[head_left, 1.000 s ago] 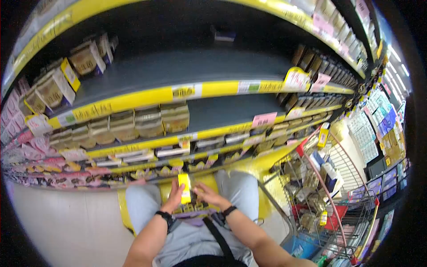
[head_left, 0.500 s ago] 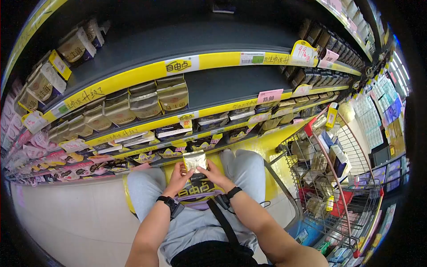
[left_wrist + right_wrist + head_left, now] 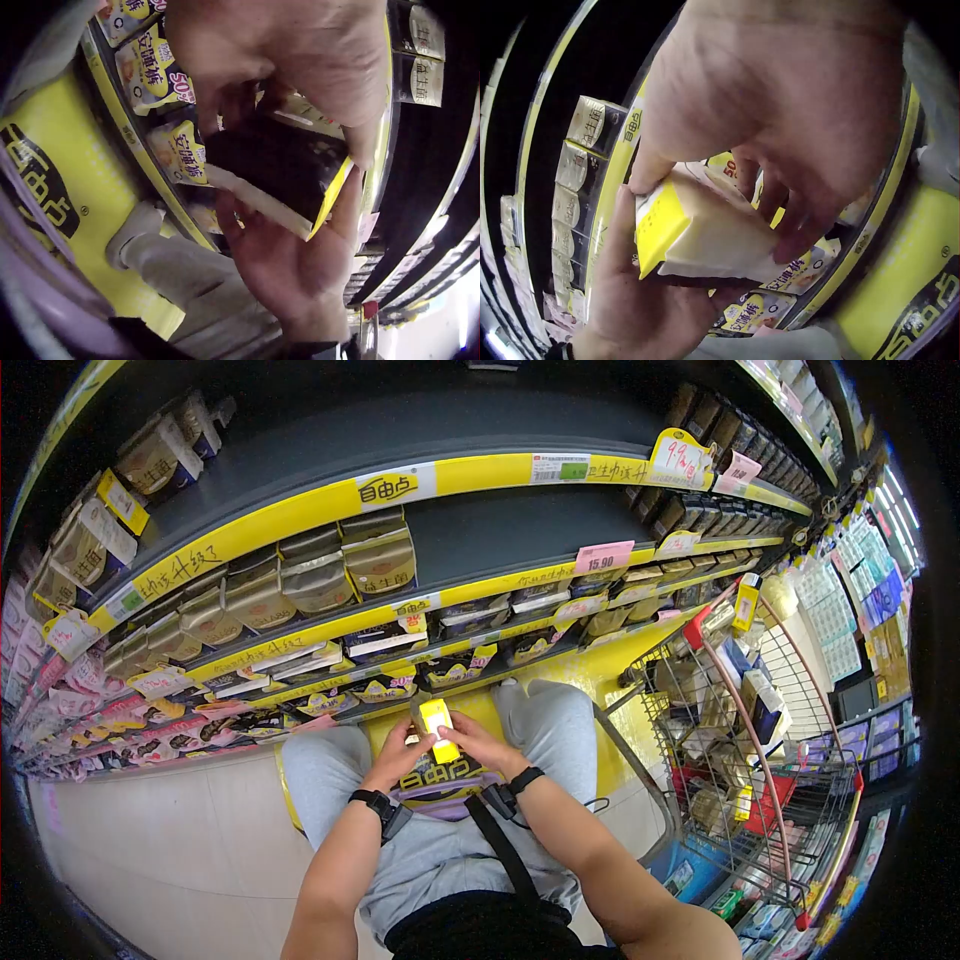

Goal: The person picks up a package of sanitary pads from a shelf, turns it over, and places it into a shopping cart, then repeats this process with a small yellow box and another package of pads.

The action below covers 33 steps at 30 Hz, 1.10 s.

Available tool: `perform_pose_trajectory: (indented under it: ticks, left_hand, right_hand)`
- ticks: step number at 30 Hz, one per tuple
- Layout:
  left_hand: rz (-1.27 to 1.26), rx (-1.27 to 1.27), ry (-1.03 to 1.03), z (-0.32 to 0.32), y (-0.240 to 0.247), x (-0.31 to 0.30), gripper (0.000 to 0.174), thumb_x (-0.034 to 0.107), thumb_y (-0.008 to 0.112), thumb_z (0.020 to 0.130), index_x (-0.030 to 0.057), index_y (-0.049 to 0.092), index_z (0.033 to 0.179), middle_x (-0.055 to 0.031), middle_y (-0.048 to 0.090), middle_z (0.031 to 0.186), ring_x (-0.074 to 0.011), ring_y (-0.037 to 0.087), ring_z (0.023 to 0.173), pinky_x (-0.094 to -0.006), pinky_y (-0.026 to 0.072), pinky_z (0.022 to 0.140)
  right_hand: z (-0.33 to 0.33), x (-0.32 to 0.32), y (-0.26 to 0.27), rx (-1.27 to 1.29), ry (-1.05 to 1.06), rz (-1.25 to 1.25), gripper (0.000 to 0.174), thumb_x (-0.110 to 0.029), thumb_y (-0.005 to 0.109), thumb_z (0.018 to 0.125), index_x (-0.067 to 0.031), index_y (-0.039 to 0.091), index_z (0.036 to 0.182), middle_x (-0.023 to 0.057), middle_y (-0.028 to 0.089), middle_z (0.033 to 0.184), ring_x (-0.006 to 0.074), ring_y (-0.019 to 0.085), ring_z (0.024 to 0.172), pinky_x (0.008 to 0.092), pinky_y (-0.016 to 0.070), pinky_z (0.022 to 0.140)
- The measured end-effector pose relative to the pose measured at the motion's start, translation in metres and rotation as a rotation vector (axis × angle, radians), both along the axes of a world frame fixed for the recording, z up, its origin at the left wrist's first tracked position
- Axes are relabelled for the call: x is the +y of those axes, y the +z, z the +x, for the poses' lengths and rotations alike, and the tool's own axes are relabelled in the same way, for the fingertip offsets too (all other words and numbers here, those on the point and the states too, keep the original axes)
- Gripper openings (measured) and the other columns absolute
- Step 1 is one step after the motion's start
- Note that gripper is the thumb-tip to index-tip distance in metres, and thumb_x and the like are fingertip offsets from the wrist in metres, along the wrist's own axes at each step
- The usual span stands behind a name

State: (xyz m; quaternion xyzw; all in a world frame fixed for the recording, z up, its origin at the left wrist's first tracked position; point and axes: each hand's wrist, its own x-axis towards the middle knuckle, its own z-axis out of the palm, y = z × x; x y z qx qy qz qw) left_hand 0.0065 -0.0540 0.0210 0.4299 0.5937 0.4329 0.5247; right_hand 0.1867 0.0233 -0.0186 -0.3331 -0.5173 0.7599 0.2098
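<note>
In the head view a small soft pack [image 3: 438,730] of the sanitary-pad kind stands over the lap, its yellow side facing up. My left hand [image 3: 397,750] grips its left side and my right hand [image 3: 482,745] grips the right, thumb on the yellow face. The left wrist view shows the pack's dark panel [image 3: 277,169] with a pale edge and a yellow strip, between the left hand above and the right hand below. From the right wrist, its whitish panel [image 3: 720,236] and yellow end [image 3: 662,225] are visible; the fingers partly hide the rest.
Ahead run shelves with yellow price strips [image 3: 300,493] and rows of gold packs [image 3: 262,598]. A wire shopping cart [image 3: 765,800] loaded with packs stands at the right. Between the knees lies a yellow surface with black lettering [image 3: 437,773]. Pale tiled floor [image 3: 170,840] spreads to the left.
Between the hands the pack has turned from its yellow side to a gold face and back to yellow. The shelves sit higher in view. Both hands kept hold, over the lap.
</note>
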Motion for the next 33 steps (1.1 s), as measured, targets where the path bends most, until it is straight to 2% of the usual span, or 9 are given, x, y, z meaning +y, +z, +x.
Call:
perform_pose_trajectory:
  ticks: [4, 7, 10, 13, 19, 22, 25, 28, 33]
  left_hand:
    - [0.008, 0.290, -0.033, 0.000, -0.007, 0.000, 0.044, 0.028, 0.063, 0.094, -0.0020, 0.053, 0.125, -0.0122, 0.054, 0.121, -0.0208, 0.055, 0.106, -0.0299, 0.0460, 0.088]
    - [0.046, 0.269, -0.015, 0.001, -0.010, 0.002, 0.039, 0.026, 0.056, 0.098, -0.0023, 0.052, 0.125, -0.0109, 0.055, 0.117, -0.0199, 0.055, 0.103, -0.0299, 0.0457, 0.087]
    - [0.092, -0.125, 0.149, 0.010, 0.012, 0.004, 0.034, 0.022, 0.049, 0.101, -0.0008, 0.048, 0.128, -0.0083, 0.057, 0.113, -0.0174, 0.055, 0.100, -0.0294, 0.0461, 0.085]
    - [0.065, -0.235, 0.120, 0.008, 0.005, 0.004, 0.033, 0.020, 0.045, 0.103, 0.0017, 0.043, 0.131, -0.0068, 0.058, 0.111, -0.0147, 0.056, 0.099, -0.0289, 0.0468, 0.084]
    - [-0.040, -0.197, 0.132, 0.008, 0.017, 0.004, 0.035, 0.025, 0.048, 0.103, 0.0032, 0.042, 0.130, -0.0081, 0.059, 0.113, -0.0140, 0.058, 0.098, -0.0282, 0.0481, 0.082]
    - [0.019, -0.094, 0.108, 0.008, -0.001, 0.005, 0.036, 0.026, 0.049, 0.102, 0.0017, 0.046, 0.128, -0.0079, 0.062, 0.109, -0.0135, 0.058, 0.091, -0.0268, 0.0478, 0.079]
    - [-0.007, -0.031, 0.142, -0.001, -0.023, 0.007, 0.034, 0.025, 0.050, 0.102, 0.0001, 0.051, 0.125, -0.0082, 0.063, 0.108, -0.0137, 0.059, 0.089, -0.0268, 0.0477, 0.080]
    - [0.040, 0.097, 0.139, -0.003, -0.024, 0.007, 0.034, 0.024, 0.051, 0.102, -0.0002, 0.054, 0.125, -0.0091, 0.063, 0.109, -0.0150, 0.060, 0.090, -0.0282, 0.0484, 0.082]
    - [-0.047, -0.114, 0.164, 0.006, 0.015, 0.004, 0.035, 0.021, 0.055, 0.099, -0.0012, 0.052, 0.126, -0.0088, 0.062, 0.113, -0.0168, 0.060, 0.099, -0.0311, 0.0474, 0.090]
  right_hand:
    - [0.004, -0.001, 0.011, -0.101, 0.013, -0.065, 0.054, -0.035, 0.060, 0.095, -0.0024, 0.043, 0.134, 0.0085, 0.054, 0.125, 0.0172, 0.055, 0.110, 0.0302, 0.0444, 0.094]
    - [0.006, 0.004, 0.018, -0.137, -0.149, -0.094, 0.048, -0.035, 0.056, 0.098, -0.0031, 0.045, 0.132, 0.0083, 0.057, 0.121, 0.0160, 0.055, 0.110, 0.0292, 0.0445, 0.093]
    - [0.009, 0.011, -0.013, 0.058, -0.248, -0.223, 0.043, -0.034, 0.051, 0.100, -0.0023, 0.046, 0.129, 0.0079, 0.059, 0.117, 0.0145, 0.055, 0.110, 0.0292, 0.0446, 0.093]
    - [0.012, 0.009, -0.001, 0.050, -0.151, -0.196, 0.038, -0.030, 0.051, 0.101, -0.0014, 0.047, 0.125, 0.0079, 0.059, 0.117, 0.0140, 0.055, 0.110, 0.0301, 0.0450, 0.093]
    - [0.011, 0.005, -0.002, -0.006, -0.176, -0.123, 0.028, -0.025, 0.053, 0.100, -0.0035, 0.049, 0.117, 0.0073, 0.059, 0.116, 0.0140, 0.055, 0.110, 0.0328, 0.0463, 0.093]
    - [0.012, 0.007, 0.002, 0.105, -0.217, -0.254, 0.025, -0.024, 0.056, 0.099, -0.0071, 0.049, 0.116, 0.0052, 0.058, 0.116, 0.0142, 0.056, 0.108, 0.0340, 0.0477, 0.091]
    - [0.016, 0.011, -0.013, 0.325, -0.206, -0.322, 0.026, -0.025, 0.056, 0.099, -0.0097, 0.049, 0.117, 0.0033, 0.058, 0.116, 0.0144, 0.056, 0.107, 0.0338, 0.0485, 0.089]
    - [0.013, 0.007, 0.009, 0.106, -0.120, -0.139, 0.029, -0.028, 0.056, 0.099, -0.0102, 0.049, 0.120, 0.0027, 0.058, 0.116, 0.0146, 0.056, 0.108, 0.0327, 0.0486, 0.087]
    - [0.012, 0.004, -0.033, -0.113, 0.042, -0.069, 0.052, -0.038, 0.058, 0.096, -0.0046, 0.042, 0.134, 0.0073, 0.056, 0.121, 0.0172, 0.057, 0.108, 0.0322, 0.0505, 0.084]
